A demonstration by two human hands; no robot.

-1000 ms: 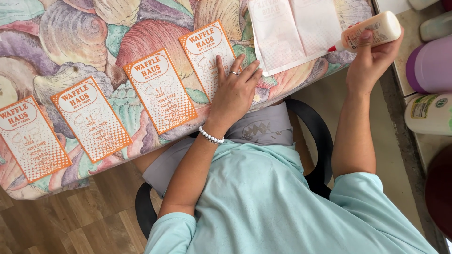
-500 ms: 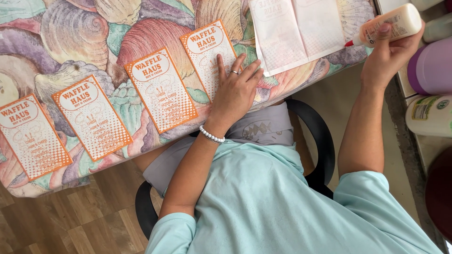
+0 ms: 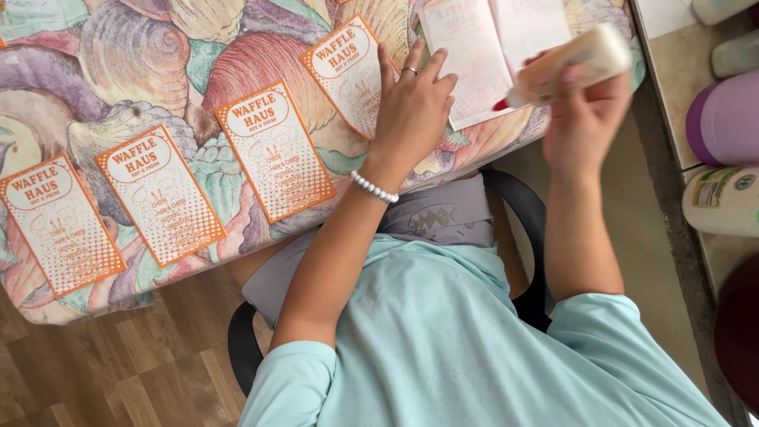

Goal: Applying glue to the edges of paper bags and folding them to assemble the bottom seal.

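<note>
Right hand (image 3: 581,119) grips a blurred cream plastic glue bottle with a red tip (image 3: 565,67), tilted over an open white paper booklet (image 3: 490,51) at the far right of the shell-patterned tablecloth (image 3: 134,63). Left hand (image 3: 411,107), open and flat, presses an orange-and-white printed card (image 3: 348,71) just left of the booklet.

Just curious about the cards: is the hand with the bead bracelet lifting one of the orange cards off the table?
No, the left hand lies flat on an orange card, which rests on the shell-patterned tablecloth.
</note>
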